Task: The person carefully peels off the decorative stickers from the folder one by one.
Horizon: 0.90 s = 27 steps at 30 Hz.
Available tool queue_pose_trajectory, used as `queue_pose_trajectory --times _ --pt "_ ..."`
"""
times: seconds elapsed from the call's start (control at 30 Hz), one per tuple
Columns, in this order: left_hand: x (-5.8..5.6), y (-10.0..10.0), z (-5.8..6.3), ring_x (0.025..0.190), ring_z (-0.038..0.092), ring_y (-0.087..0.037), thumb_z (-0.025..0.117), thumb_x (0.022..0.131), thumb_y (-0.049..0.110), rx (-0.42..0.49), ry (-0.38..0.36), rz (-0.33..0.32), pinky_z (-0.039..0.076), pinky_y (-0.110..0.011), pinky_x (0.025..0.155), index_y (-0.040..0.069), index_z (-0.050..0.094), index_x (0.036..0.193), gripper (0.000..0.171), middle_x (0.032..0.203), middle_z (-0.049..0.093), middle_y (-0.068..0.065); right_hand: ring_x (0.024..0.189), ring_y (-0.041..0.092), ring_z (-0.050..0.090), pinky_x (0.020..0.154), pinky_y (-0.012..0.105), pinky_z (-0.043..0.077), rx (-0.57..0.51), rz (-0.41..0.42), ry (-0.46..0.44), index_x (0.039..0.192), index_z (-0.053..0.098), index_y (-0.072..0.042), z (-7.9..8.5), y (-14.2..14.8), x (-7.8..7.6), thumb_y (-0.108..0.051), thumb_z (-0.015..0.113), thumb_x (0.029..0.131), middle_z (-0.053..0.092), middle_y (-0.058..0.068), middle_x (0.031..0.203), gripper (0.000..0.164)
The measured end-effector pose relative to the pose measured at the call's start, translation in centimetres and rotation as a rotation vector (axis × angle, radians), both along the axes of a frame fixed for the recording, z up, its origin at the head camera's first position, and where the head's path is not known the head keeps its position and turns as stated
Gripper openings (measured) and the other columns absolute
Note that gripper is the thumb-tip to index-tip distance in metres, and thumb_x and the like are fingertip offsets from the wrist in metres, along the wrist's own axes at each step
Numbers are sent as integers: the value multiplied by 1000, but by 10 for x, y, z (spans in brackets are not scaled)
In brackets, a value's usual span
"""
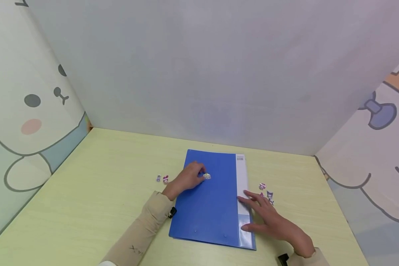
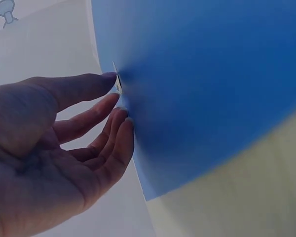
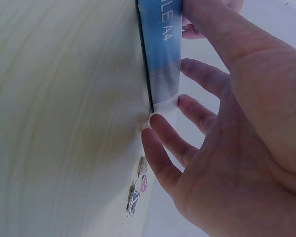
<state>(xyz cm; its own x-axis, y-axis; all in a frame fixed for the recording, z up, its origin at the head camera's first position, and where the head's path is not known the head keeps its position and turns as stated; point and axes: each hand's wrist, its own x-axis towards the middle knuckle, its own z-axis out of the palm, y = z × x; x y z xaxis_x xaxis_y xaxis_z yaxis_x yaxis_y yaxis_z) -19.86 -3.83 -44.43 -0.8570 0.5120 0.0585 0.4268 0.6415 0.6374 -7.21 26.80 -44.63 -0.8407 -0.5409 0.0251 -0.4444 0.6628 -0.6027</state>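
Observation:
A blue file folder (image 1: 206, 207) lies flat on the table, its white and clear label strip along the right side. My left hand (image 1: 190, 176) is over the folder's upper part. Its thumb and index finger pinch a small pale sticker (image 1: 207, 176) at the folder's surface; in the left wrist view the sticker (image 2: 118, 81) appears as a thin edge between the fingertips. My right hand (image 1: 269, 218) rests with spread fingers on the folder's spine side. In the right wrist view its fingers (image 3: 202, 74) lie along the spine (image 3: 163, 44), which has white lettering.
Two small cartoon stickers (image 1: 165, 179) lie on the table left of the folder. Several more stickers (image 1: 269, 194) lie to its right, near my right hand. A pale wall hanging (image 1: 199, 74) closes off the table's back, with cartoon-printed sheets at both sides.

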Motion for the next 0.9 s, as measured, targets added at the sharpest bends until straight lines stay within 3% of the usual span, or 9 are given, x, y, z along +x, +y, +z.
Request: queue_pose_trajectory --times 0.6,0.9 --pt "3 3 0 97 62 -31 65 97 -5 64 5 -18 53 -45 85 -5 65 103 5 102 65 -17 137 50 35 96 77 38 16 -8 -5 154 47 -16 2 -1 0 -44 79 89 36 21 158 78" --pt "4 6 2 96 60 -30 62 98 -6 49 -15 0 51 -43 84 -7 64 106 9 102 63 -18 137 50 35 96 78 37 4 -5 -4 153 48 -15 1 0 0 -43 79 90 36 21 157 76"
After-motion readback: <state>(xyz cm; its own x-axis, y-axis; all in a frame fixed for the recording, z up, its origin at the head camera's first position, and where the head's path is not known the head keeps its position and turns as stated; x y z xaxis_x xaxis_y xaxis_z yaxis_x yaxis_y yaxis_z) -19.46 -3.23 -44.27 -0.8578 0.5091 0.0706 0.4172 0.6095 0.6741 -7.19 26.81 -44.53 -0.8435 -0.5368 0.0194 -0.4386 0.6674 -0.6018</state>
